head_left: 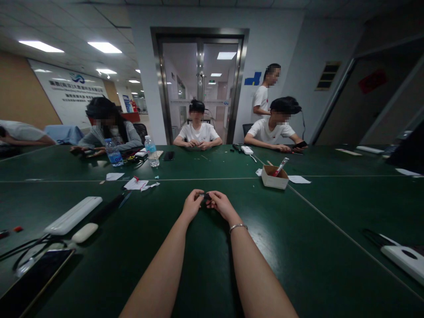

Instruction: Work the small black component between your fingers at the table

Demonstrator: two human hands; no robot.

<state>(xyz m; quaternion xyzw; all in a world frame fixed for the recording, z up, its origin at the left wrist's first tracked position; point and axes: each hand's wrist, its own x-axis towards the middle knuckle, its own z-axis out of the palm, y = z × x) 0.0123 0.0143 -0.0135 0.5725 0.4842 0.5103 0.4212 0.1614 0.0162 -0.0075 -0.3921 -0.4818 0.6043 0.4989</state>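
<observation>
Both my arms reach forward over the dark green table point(212, 247). Between my fingertips is a small black object point(207, 196), too small and covered to name. My left hand point(192, 206) pinches its left end, and my right hand point(221, 205) closes on its right end. The two hands nearly meet just above the tabletop. A silver bracelet point(238, 227) circles my right wrist. My fingers hide most of the black object.
Left of my arms lie a white power bank point(74, 215), a white oval case point(85, 232), cables and a phone point(36, 280). Bottles point(152, 152) and paper scraps point(136, 183) sit farther off. A small cardboard box point(274, 179) stands ahead right. Several people surround the table.
</observation>
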